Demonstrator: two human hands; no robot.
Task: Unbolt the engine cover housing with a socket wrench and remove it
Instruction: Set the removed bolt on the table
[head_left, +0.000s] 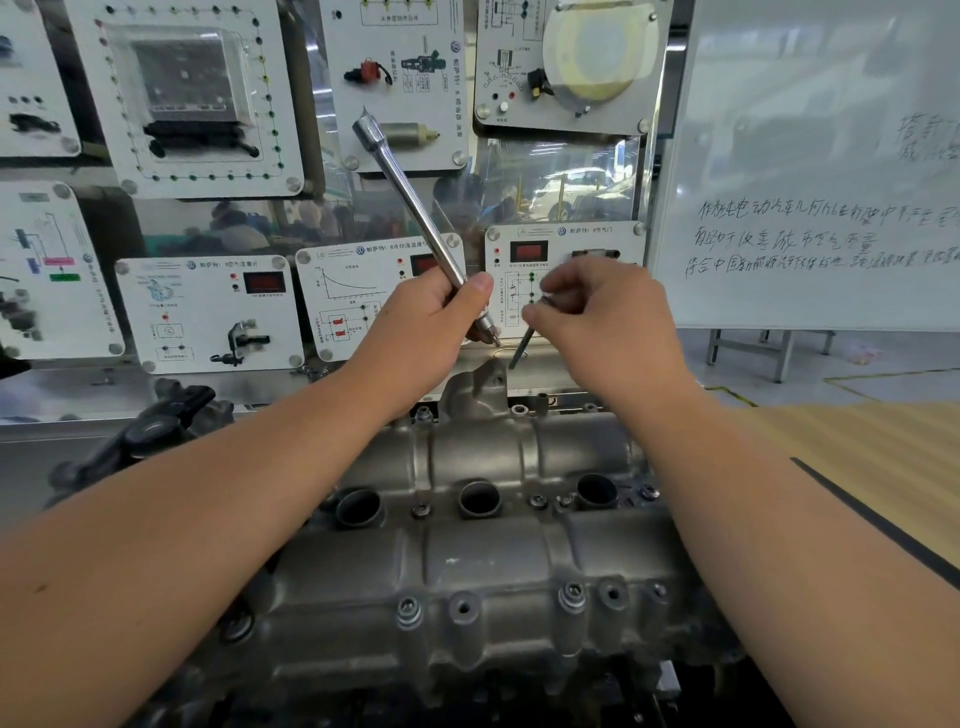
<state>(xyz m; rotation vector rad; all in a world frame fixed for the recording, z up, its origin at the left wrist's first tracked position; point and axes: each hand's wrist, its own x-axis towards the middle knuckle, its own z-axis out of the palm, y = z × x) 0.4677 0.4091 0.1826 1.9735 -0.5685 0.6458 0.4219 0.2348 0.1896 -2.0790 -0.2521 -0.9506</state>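
The grey cast engine cover housing (467, 551) fills the lower middle, with three round plug wells and several bolts along its near and far edges. My left hand (421, 332) grips a long chrome socket extension (410, 202) near its lower end, and the bar tilts up and to the left. The bit end (488, 332) pokes out below my fist. My right hand (608, 322) pinches a long dark bolt (522, 348) by its head, just right of the bit end. The bolt hangs above the housing's far edge.
A training board with several white instrument panels (208, 312) stands right behind the engine. A whiteboard (810, 208) with handwriting is at the right. A wooden tabletop (883, 457) lies to the right of the housing, black engine parts (150, 431) to the left.
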